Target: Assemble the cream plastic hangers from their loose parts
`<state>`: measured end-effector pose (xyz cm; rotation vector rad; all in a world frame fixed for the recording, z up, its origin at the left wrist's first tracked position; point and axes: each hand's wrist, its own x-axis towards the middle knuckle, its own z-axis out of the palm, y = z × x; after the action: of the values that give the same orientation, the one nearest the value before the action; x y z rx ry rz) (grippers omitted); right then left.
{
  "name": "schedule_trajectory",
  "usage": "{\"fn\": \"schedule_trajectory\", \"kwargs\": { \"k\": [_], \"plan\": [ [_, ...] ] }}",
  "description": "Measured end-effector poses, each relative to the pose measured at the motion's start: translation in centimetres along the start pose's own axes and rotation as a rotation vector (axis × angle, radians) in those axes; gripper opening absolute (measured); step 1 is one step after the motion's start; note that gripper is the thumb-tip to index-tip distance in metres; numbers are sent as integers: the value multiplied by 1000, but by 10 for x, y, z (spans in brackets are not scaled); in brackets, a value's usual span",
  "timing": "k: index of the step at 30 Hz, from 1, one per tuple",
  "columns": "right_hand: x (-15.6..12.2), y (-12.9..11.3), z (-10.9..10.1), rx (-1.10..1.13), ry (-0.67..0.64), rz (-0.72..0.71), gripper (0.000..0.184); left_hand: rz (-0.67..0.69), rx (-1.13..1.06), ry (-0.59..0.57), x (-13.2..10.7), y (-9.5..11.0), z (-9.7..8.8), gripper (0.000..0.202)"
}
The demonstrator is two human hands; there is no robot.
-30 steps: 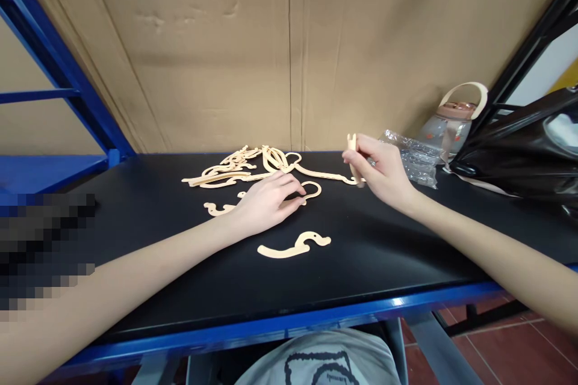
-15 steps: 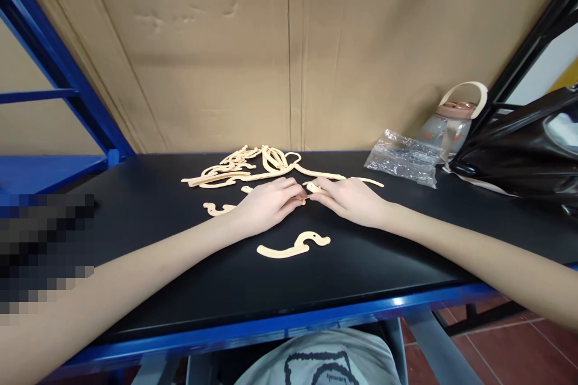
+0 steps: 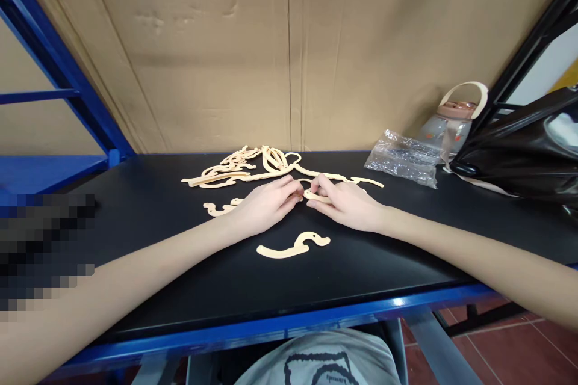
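Observation:
My left hand (image 3: pixel 266 204) and my right hand (image 3: pixel 345 201) meet at the middle of a black tabletop (image 3: pixel 149 216). Together they pinch a small curved wooden piece (image 3: pixel 316 195) that is lifted slightly off the surface. A pile of thin pale wooden cut-outs (image 3: pixel 246 171) lies just beyond my hands. One S-shaped wooden piece (image 3: pixel 293 245) rests alone in front of them. Another small piece (image 3: pixel 217 209) lies left of my left hand, and a thin strip (image 3: pixel 368 181) lies to the right.
A crumpled clear plastic bag (image 3: pixel 401 159) lies at the back right, beside a lidded jar with a strap handle (image 3: pixel 454 117) and a black bag (image 3: pixel 519 150). A cardboard wall (image 3: pixel 289 48) backs the table. Blue shelf frames (image 3: pixel 54 66) stand on the left.
My right hand came down from holding a wooden piece in the air, left it on the table, and joined my left hand on the curved piece, now lifted a little.

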<state>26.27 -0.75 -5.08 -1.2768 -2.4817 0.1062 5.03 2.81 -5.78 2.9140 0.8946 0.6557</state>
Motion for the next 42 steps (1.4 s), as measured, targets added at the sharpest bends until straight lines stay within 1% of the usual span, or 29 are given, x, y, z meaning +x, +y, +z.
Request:
{"fn": "schedule_trajectory", "kwargs": {
  "k": [5,9,12,14,17,20,24,26,28,30,33,38,42],
  "plan": [
    [0,0,1,-69,-13,-16,21,-154,11,37,0,4,-2,11],
    [1,1,0,-87,-13,-25,21,-251,13,46,0,8,-4,17],
    [1,1,-1,-88,-11,-30,22,-333,27,59,1,12,-5,18],
    [1,1,-1,-84,-11,-29,23,-353,49,60,1,14,-6,21],
    [1,0,-1,-79,-18,-28,23,-346,55,51,1,15,-7,29],
    [1,1,0,-81,-14,-31,23,-367,-64,37,1,10,-7,30],
    [0,3,0,-73,-12,-50,24,-437,-353,-15,3,5,-7,29],
    [0,4,0,-57,-9,-74,24,-438,-511,-51,4,7,-10,27],
    [-1,4,0,-46,0,-101,23,-445,-621,-98,5,12,-15,25],
    [-2,4,-1,-48,10,-115,23,-479,-680,-142,6,18,-21,24],
    [-2,3,-1,-64,20,-117,22,-516,-734,-166,7,22,-26,26],
    [-2,4,-1,-61,39,-118,21,-509,-819,-172,5,14,-24,29],
    [-3,3,-2,-76,44,-123,20,-527,-858,-209,3,9,-21,32]
  ]
}}
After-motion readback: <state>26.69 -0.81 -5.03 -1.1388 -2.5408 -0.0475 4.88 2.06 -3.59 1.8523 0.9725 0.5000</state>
